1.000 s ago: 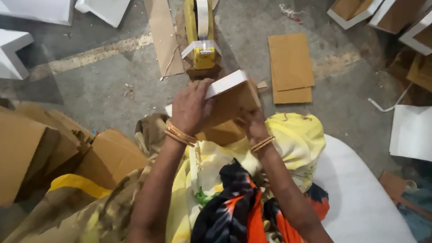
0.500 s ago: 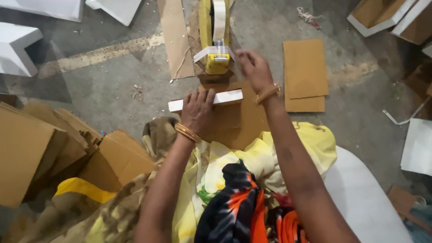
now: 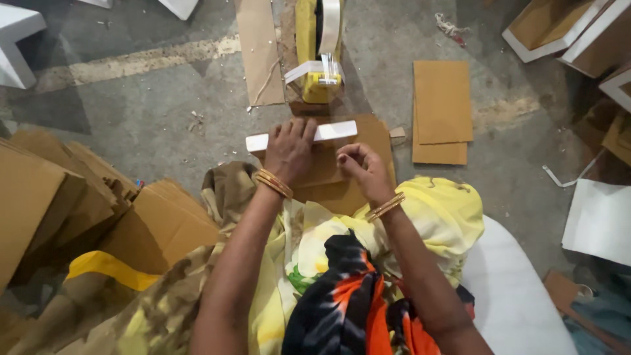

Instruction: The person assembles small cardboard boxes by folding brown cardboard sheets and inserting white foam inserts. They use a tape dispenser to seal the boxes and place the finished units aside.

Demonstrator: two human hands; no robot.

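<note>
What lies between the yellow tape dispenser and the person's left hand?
In the head view, only the white edge strip of the brown cardboard piece lies between tape dispenser and left hand.

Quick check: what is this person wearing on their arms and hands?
Both forearms are bare, no sleeves and no gloves. The left hand has a few thin gold bangles at the wrist; the right hand has similar gold bangles. No rings can be made out.

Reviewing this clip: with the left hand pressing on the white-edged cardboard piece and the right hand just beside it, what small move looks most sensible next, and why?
Probably the right hand reaches forward to the yellow tape dispenser. The left hand lies flat on the cardboard piece, fingers over its white edge, pinning it to the floor. The right hand is curled and appears empty, and a loose tape end hangs at the dispenser's front, just beyond the piece.
</note>
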